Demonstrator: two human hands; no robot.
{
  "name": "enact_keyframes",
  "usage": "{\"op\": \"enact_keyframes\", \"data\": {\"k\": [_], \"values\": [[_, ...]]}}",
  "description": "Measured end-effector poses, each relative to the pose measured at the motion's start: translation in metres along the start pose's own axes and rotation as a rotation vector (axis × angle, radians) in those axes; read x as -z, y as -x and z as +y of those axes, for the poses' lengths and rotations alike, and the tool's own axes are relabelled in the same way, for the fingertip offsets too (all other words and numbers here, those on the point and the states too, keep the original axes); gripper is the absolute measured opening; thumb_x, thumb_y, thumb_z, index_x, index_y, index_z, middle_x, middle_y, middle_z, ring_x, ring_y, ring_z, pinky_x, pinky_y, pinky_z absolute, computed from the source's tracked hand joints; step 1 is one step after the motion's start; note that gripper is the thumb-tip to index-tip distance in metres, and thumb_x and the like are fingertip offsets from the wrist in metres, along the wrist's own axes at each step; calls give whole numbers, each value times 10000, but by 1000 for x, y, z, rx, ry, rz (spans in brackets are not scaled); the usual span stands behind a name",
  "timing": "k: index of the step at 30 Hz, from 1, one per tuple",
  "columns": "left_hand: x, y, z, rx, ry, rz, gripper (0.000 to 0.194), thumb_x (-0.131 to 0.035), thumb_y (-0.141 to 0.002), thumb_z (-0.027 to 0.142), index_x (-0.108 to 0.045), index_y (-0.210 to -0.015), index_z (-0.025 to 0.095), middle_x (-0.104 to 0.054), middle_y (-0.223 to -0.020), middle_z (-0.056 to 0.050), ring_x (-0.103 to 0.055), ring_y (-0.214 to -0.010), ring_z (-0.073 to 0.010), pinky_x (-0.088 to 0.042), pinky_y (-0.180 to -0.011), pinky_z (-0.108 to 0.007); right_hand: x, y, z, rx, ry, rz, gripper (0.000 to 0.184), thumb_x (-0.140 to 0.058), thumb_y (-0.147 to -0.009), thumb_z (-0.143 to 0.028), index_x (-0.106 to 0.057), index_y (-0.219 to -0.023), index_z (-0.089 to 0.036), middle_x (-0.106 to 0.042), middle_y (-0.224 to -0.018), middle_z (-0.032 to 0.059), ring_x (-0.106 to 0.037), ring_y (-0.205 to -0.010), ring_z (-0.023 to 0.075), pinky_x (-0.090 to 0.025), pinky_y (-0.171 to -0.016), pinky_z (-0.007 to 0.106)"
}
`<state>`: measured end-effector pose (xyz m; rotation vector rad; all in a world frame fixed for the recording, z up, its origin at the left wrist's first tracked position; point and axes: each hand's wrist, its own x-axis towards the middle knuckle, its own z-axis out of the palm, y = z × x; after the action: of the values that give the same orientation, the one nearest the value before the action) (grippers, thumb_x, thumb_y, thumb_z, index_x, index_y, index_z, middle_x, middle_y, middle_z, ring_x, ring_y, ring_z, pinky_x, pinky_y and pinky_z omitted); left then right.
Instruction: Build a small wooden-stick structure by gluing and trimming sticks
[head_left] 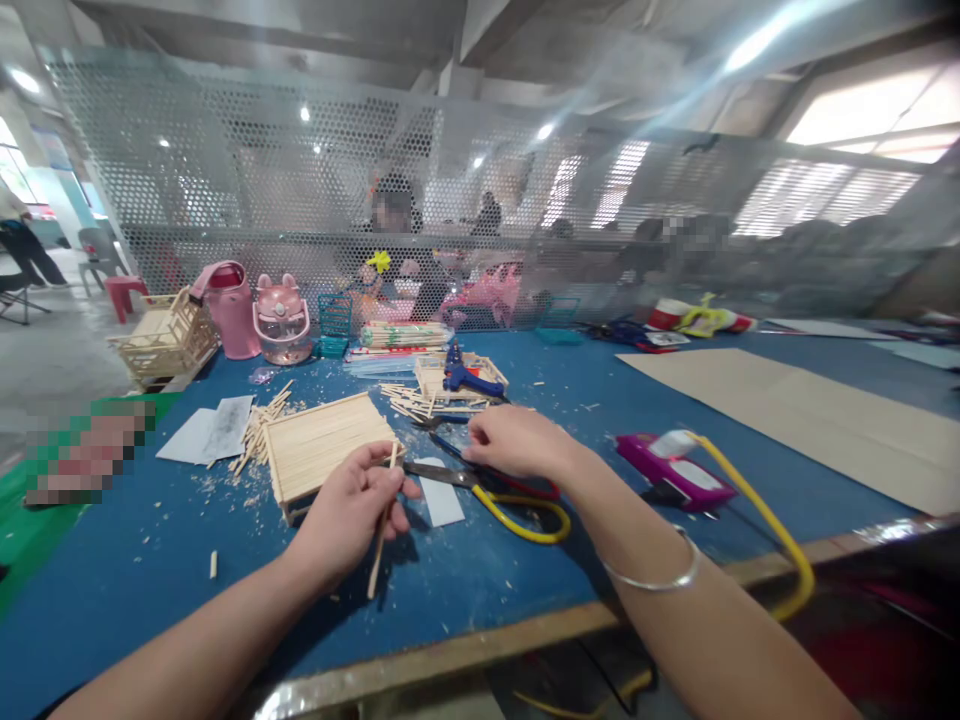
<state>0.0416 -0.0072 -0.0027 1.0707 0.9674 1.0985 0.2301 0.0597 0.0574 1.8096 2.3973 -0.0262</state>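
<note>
My left hand (360,500) pinches a thin wooden stick (379,535) between thumb and fingers, the stick slanting down toward the table's front edge. Just behind it lies a flat panel of wooden sticks (322,445) with a raised rim. My right hand (514,440) is closed at the blue handles of a pair of pliers (433,424), whose jaws point left; the hand hides part of the grip. Scissors with yellow handles (525,522) lie below that hand, their blades pointing toward my left fingers. A white slip of paper (442,497) sits under the blades.
Loose sticks (259,430) and shavings litter the blue table (187,620). Behind are a blue glue gun (469,378) on a small stick frame, stick bundles (405,335), a pink bottle (230,320) and a clear jug (283,325). To the right lie a purple device (675,475) with a yellow cable and cardboard (780,410).
</note>
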Motion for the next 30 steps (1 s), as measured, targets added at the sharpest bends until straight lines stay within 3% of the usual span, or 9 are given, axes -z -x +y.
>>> {"op": "enact_keyframes", "data": {"k": [5,10,13,17,21,27,30], "values": [[7,-8,-6,9,-212,115,275,-522,-782,396,-532,-824,124,-593,-610,1,-298,-360,-17,-187,-361,-165,-18,11,10,94,-110,-79,185,-584,-710,-376,-563,-670,-197,-619,-684,15,-524,-598,146,-246,-478,235],[9,-9,-4,34,-270,201,188,-477,-814,307,-540,-802,130,-636,-716,-37,-318,-414,-34,-194,-380,-168,-32,22,6,143,-181,44,259,-644,-667,-355,-521,-832,-198,-611,-834,30,-526,-712,177,-288,-545,237],[8,-8,-1,54,-256,239,163,-473,-818,298,-518,-801,143,-635,-750,-32,-325,-412,-30,-199,-379,-165,-39,22,5,88,-185,54,121,-546,-750,-261,-506,-833,-183,-609,-835,49,-529,-707,174,-297,-560,246],[6,-6,0,48,-178,107,208,-495,-808,368,-496,-818,161,-553,-589,40,-269,-362,-21,-178,-372,-168,-40,14,-1,87,-139,162,120,-490,-794,-245,-537,-881,-176,-596,-916,77,-544,-813,199,-333,-644,264],[4,-4,-4,21,-178,21,266,-526,-783,413,-527,-830,151,-509,-541,57,-278,-365,-22,-171,-372,-171,-27,4,-16,244,-130,109,345,-634,-685,-449,-579,-908,-191,-593,-961,84,-528,-918,242,-357,-677,270],[4,-4,-3,57,-149,60,264,-526,-777,380,-543,-872,134,-512,-542,52,-299,-370,-26,-190,-369,-170,-14,14,-31,199,-65,-2,367,-702,-587,-501,-584,-753,-195,-639,-744,48,-573,-683,215,-308,-518,249],[3,-4,-4,17,-161,33,259,-543,-769,387,-541,-849,140,-525,-551,48,-325,-369,-25,-218,-366,-161,-25,24,-36,172,-87,40,337,-607,-701,-513,-597,-720,-177,-637,-696,72,-579,-654,217,-328,-526,261]]}}
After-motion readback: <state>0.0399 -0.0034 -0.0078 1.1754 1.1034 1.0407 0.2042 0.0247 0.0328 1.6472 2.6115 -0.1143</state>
